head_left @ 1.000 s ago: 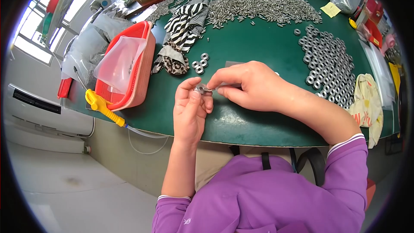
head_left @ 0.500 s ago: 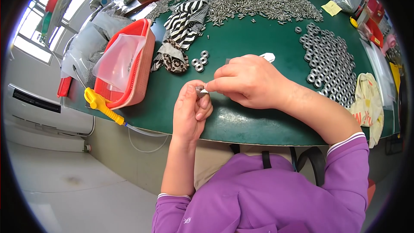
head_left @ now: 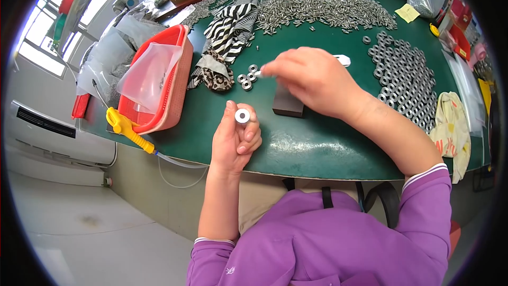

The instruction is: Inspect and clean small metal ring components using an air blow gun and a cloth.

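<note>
My left hand [head_left: 236, 139] is closed round a metal ring [head_left: 243, 116], thumb and fingers at its sides. The ring's pale round face with a dark centre is turned up. Ahead and to the right, my right hand [head_left: 312, 77] is raised over the table, slightly blurred, with its fingertips pinched on a small pale piece [head_left: 258, 74] whose kind I cannot make out. Just beyond that piece sit several loose metal rings [head_left: 247, 85]. Partly hidden under my right hand is a dark rectangular block [head_left: 288, 105].
Many metal rings [head_left: 405, 77] cover the right side of the green table [head_left: 328, 153]. At the back lies a heap of small metal pins [head_left: 323, 8]. To the left are a striped cloth [head_left: 230, 29], a red basket [head_left: 180, 82] and a yellow air gun [head_left: 127, 130]. A cream cloth [head_left: 450, 127] hangs over the right edge.
My right hand has drawn away from the left hand, up and forward, uncovering the dark block. In my left hand the ring has been turned so its pale face shows.
</note>
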`<action>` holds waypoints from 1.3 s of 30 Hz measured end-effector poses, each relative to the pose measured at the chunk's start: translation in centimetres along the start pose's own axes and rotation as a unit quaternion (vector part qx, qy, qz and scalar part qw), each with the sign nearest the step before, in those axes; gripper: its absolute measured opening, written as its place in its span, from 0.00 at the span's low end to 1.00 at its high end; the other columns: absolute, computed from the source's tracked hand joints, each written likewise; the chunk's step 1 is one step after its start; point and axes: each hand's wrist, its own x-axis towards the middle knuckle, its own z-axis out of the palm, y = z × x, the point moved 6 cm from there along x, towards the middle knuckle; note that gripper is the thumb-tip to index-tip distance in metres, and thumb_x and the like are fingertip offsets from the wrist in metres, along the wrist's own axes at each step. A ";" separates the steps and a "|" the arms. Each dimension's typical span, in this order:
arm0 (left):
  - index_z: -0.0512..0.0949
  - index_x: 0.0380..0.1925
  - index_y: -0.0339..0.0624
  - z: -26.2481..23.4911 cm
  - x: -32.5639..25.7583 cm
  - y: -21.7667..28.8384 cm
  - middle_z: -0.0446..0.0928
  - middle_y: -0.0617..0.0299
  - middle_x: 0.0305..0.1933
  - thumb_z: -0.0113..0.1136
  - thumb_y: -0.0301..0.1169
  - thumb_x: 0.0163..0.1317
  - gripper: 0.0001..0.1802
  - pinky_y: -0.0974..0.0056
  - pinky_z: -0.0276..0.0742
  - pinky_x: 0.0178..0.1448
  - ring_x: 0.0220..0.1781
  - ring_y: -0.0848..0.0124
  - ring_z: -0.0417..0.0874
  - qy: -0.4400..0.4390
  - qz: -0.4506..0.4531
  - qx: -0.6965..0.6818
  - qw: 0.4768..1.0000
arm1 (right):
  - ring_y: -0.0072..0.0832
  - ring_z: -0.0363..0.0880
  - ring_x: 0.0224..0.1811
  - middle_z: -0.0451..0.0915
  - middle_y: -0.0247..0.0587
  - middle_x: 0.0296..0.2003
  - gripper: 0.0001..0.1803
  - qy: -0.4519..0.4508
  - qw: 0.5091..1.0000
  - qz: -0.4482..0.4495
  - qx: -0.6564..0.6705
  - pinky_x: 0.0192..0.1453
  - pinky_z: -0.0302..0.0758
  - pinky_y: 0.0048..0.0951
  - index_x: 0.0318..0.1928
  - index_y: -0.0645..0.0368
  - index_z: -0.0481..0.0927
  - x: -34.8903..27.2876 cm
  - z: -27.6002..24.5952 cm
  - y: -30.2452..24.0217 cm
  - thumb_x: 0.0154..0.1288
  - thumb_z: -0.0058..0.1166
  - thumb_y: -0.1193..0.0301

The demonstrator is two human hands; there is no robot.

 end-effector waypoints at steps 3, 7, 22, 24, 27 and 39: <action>0.70 0.34 0.40 0.0 0.0 0.1 0.66 0.64 0.20 0.36 0.46 0.70 0.21 0.77 0.51 0.15 0.12 0.82 0.55 0.024 0.012 0.008 1.000 | 0.41 0.75 0.40 0.75 0.43 0.37 0.18 -0.008 0.996 0.085 -0.031 0.44 0.73 0.37 0.46 0.56 0.74 -0.8 0.1 2.1 0.51 0.49 0.81; 0.70 0.36 0.41 -0.6 0.1 0.0 0.68 0.62 0.24 0.39 0.44 0.70 0.18 0.76 0.54 0.19 0.15 0.81 0.58 0.061 0.022 -0.006 0.998 | 0.40 0.74 0.45 0.73 0.44 0.42 0.21 -0.115 0.967 0.205 -0.101 0.48 0.71 0.36 0.48 0.56 0.74 -2.4 0.8 4.5 0.52 0.45 0.83; 0.70 0.37 0.42 -0.6 0.2 0.1 0.66 0.63 0.26 0.38 0.43 0.70 0.17 0.76 0.56 0.22 0.18 0.82 0.59 0.069 0.063 -0.014 0.995 | 0.43 0.68 0.53 0.71 0.47 0.49 0.31 -0.256 0.945 0.201 -0.044 0.58 0.65 0.39 0.52 0.59 0.72 -1.8 0.9 1.0 0.48 0.62 0.57; 0.70 0.38 0.44 -1.2 0.4 -0.1 0.71 0.61 0.31 0.43 0.41 0.69 0.13 0.74 0.62 0.28 0.25 0.78 0.65 0.090 0.058 -0.041 0.993 | 0.42 0.68 0.53 0.71 0.46 0.49 0.31 -0.234 0.951 0.200 -0.024 0.58 0.66 0.38 0.52 0.59 0.72 -1.5 0.8 0.7 0.49 0.62 0.59; 0.70 0.37 0.43 -1.1 0.4 0.1 0.71 0.60 0.36 0.45 0.39 0.68 0.11 0.74 0.65 0.32 0.29 0.77 0.67 0.074 0.085 -0.002 0.994 | 0.42 0.68 0.53 0.71 0.45 0.49 0.28 -0.188 0.963 0.190 -0.038 0.57 0.66 0.38 0.52 0.59 0.71 -1.0 0.2 0.9 0.49 0.60 0.63; 0.70 0.48 0.38 -0.9 0.1 0.4 0.73 0.58 0.44 0.50 0.27 0.65 0.12 0.71 0.72 0.44 0.39 0.75 0.73 0.091 0.113 0.049 0.988 | 0.43 0.74 0.40 0.72 0.49 0.40 0.20 -0.264 0.890 0.287 -0.235 0.45 0.73 0.39 0.51 0.62 0.71 -4.1 0.9 7.1 0.55 0.49 0.76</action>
